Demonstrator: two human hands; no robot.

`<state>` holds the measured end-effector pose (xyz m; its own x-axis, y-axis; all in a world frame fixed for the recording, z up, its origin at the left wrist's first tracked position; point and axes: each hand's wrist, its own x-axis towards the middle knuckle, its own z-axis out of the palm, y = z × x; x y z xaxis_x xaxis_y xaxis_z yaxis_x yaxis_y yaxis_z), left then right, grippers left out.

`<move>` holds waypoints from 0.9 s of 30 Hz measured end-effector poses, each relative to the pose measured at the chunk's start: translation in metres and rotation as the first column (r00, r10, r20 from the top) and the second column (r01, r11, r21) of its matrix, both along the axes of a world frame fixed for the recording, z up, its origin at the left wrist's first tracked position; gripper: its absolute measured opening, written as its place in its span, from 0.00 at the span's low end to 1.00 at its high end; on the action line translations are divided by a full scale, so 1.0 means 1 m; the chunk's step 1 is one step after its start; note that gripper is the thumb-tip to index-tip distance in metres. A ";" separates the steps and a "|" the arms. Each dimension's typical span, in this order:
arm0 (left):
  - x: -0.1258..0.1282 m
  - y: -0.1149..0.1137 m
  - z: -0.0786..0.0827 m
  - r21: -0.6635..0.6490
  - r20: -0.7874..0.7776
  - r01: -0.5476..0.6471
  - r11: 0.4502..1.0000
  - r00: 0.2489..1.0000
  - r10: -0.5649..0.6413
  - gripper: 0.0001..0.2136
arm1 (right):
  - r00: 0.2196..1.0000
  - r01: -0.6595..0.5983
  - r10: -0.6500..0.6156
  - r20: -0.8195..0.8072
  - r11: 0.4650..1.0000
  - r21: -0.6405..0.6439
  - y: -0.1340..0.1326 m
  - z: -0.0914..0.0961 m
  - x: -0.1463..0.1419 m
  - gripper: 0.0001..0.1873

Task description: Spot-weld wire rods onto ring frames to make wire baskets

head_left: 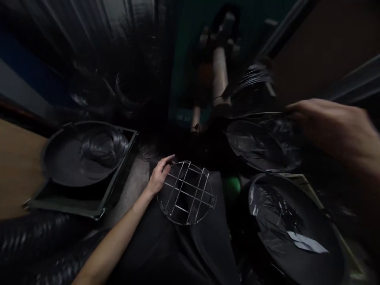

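My left hand [160, 174] grips the left rim of a round wire grid [186, 192], a metal ring crossed by straight wires, held over my dark-clothed lap. My right hand [326, 124] reaches out to the upper right, blurred by motion. Its fingers close on the edge of a thin dark wire ring [261, 115] above a pile of black wire pieces [261, 146]. Which piece it holds is hard to make out.
A dark square tray [89, 206] with a round pan and coiled wire sits at the left on a wooden surface [14, 166]. A large dark bowl of wire parts [293, 233] lies at the lower right. A machine with a pale cylinder [219, 75] stands ahead.
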<state>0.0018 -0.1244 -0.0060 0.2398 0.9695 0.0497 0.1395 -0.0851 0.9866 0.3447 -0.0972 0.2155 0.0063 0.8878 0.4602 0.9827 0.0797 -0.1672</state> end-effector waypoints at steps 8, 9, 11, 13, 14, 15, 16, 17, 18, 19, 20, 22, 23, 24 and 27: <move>-0.007 -0.024 0.052 -0.165 0.174 0.019 0.986 0.985 0.010 0.28 | 0.862 -0.402 0.304 -0.405 0.897 -0.182 -0.021 -0.106 -0.092 0.13; -0.007 -0.027 0.050 -0.169 0.082 -0.047 0.984 0.995 0.062 0.25 | 0.860 -0.421 0.316 -0.400 0.883 -0.209 -0.019 -0.124 -0.102 0.13; -0.009 -0.030 0.040 -0.091 -0.140 -0.149 0.985 0.981 0.136 0.19 | 0.891 -0.396 0.301 -0.341 0.882 -0.255 -0.018 -0.154 -0.114 0.13; -0.010 -0.031 0.030 0.028 -0.334 -0.145 0.989 0.931 0.146 0.16 | 0.943 -0.303 0.236 -0.235 0.901 -0.309 -0.024 -0.172 -0.120 0.14; -0.010 -0.030 0.026 0.076 -0.411 -0.119 0.990 0.901 0.140 0.15 | 0.965 -0.248 0.200 -0.171 0.910 -0.333 -0.028 -0.177 -0.121 0.14; -0.009 -0.030 0.023 0.113 -0.473 -0.091 0.989 0.871 0.134 0.15 | 0.979 -0.202 0.174 -0.110 0.916 -0.345 -0.031 -0.180 -0.121 0.15; -0.009 -0.030 0.022 0.139 -0.523 -0.067 0.988 0.842 0.130 0.15 | 0.985 -0.174 0.163 -0.061 0.920 -0.351 -0.034 -0.181 -0.121 0.15; -0.009 -0.030 0.021 0.157 -0.563 -0.051 0.986 0.816 0.132 0.15 | 0.986 -0.162 0.162 -0.029 0.922 -0.351 -0.036 -0.182 -0.121 0.15; -0.008 -0.030 0.021 0.172 -0.598 -0.039 0.984 0.790 0.136 0.15 | 0.986 -0.161 0.166 -0.015 0.923 -0.349 -0.038 -0.182 -0.121 0.15; -0.008 -0.030 0.022 0.183 -0.629 -0.026 0.983 0.765 0.138 0.16 | 0.986 -0.163 0.167 -0.016 0.924 -0.347 -0.039 -0.183 -0.122 0.16; -0.008 -0.031 0.022 0.193 -0.658 -0.014 0.981 0.740 0.140 0.17 | 0.986 -0.164 0.165 -0.028 0.923 -0.347 -0.040 -0.184 -0.122 0.16; -0.007 -0.034 0.021 0.205 -0.714 0.010 0.979 0.685 0.143 0.19 | 0.988 -0.157 0.148 -0.051 0.925 -0.345 -0.043 -0.187 -0.123 0.16; -0.007 -0.035 0.019 0.208 -0.738 0.018 0.978 0.660 0.145 0.20 | 0.988 -0.154 0.142 -0.060 0.928 -0.338 -0.045 -0.190 -0.124 0.17; -0.007 -0.037 0.016 0.209 -0.755 0.019 0.978 0.639 0.149 0.21 | 0.987 -0.158 0.142 -0.071 0.931 -0.329 -0.047 -0.193 -0.124 0.17; -0.007 -0.041 0.006 0.218 -0.758 0.002 0.976 0.631 0.168 0.21 | 0.982 -0.172 0.139 -0.126 0.934 -0.314 -0.052 -0.203 -0.125 0.20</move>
